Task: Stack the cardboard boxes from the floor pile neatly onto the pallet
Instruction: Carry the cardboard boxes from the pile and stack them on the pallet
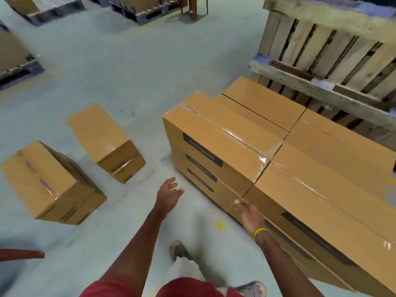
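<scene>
Two loose boxes on floor, left of frame | stacked boxes centre-right | left hand fingers spread, empty | right hand fingers relaxed, empty, beside stack | wooden pallets upper right

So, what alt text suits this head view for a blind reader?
The left hand and right hand, both empty, reach forward between two loose cardboard boxes on the floor and a neat box stack. Wooden pallets stand behind.
</scene>
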A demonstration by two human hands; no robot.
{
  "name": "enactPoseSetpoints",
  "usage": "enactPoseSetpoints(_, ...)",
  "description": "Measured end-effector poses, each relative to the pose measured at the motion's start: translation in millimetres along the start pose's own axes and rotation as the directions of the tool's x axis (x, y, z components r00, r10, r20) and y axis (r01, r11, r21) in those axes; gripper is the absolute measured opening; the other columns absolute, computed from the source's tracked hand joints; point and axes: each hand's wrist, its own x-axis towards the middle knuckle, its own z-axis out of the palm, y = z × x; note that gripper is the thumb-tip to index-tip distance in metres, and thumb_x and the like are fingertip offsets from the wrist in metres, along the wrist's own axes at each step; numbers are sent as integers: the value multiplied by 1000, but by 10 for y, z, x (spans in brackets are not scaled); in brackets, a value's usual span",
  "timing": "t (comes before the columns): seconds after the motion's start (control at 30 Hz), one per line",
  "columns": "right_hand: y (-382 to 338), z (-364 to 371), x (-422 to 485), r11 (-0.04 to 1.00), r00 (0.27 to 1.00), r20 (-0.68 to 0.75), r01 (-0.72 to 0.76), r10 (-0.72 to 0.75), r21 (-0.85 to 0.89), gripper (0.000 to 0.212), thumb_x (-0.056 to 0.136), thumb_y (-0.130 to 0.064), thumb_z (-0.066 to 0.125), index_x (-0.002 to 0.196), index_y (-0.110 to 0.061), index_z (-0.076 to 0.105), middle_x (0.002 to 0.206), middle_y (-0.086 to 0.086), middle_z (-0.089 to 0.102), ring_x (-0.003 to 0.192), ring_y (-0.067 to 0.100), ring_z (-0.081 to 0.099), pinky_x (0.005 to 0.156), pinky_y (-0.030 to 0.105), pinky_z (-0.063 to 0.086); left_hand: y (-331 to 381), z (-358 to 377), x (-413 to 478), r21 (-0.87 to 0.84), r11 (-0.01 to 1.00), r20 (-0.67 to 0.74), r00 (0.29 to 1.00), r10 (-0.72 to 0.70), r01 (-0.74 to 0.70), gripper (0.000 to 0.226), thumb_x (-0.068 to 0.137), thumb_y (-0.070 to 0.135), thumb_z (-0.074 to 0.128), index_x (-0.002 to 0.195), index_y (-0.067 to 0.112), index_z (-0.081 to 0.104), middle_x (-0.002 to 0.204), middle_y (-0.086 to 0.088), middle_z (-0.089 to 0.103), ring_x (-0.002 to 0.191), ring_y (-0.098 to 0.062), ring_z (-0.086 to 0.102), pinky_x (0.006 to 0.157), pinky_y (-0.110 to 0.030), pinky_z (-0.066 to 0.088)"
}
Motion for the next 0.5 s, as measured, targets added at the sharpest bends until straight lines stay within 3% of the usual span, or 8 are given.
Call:
enactPoseSetpoints(0.1, -718, 605, 220, 996, 993, 81, 88, -86, -15, 36, 99, -32, 61, 131, -15, 60, 125, 1, 64, 117, 20, 57, 89, 27, 35, 35, -600, 242, -48, 999, -75, 997, 6, -10, 56, 96, 14, 74, 147, 15, 52, 133, -8, 62, 114, -26, 66, 93, -37, 55)
enactPoseSetpoints(0.23, -1438, 1387, 405, 977, 962, 213, 192, -169, -95, 45, 98, -30, 64, 138, -13, 57, 132, 5, 62, 121, 19, 58, 104, 33, 43, 55, -1329, 426, -104, 994, -160, 987, 18, -35, 52, 96, 15, 73, 144, 15, 53, 129, -10, 66, 107, -22, 66, 85, -31, 52)
enactPoseSetpoints(0.4, -2088, 2296, 502, 930, 910, 338, 316, -241, -187, 42, 96, -23, 67, 135, -9, 59, 129, 8, 63, 117, 20, 58, 97, 25, 38, -76, -2235, 552, -170, 985, -265, 964, -16, -30, 44, 94, 16, 73, 136, 16, 61, 116, -2, 72, 111, -24, 68, 99, -40, 55)
enactPoseSetpoints(0.5, -2361, 2827, 579, 917, 881, 411, 342, -236, -206, 33, 93, -24, 71, 125, -16, 65, 126, 4, 64, 117, 20, 60, 99, 29, 43, -215, -2701, 627, -155, 987, -328, 945, -19, -34, 36, 90, 25, 75, 124, 21, 66, 121, -6, 73, 114, -27, 68, 102, -48, 55)
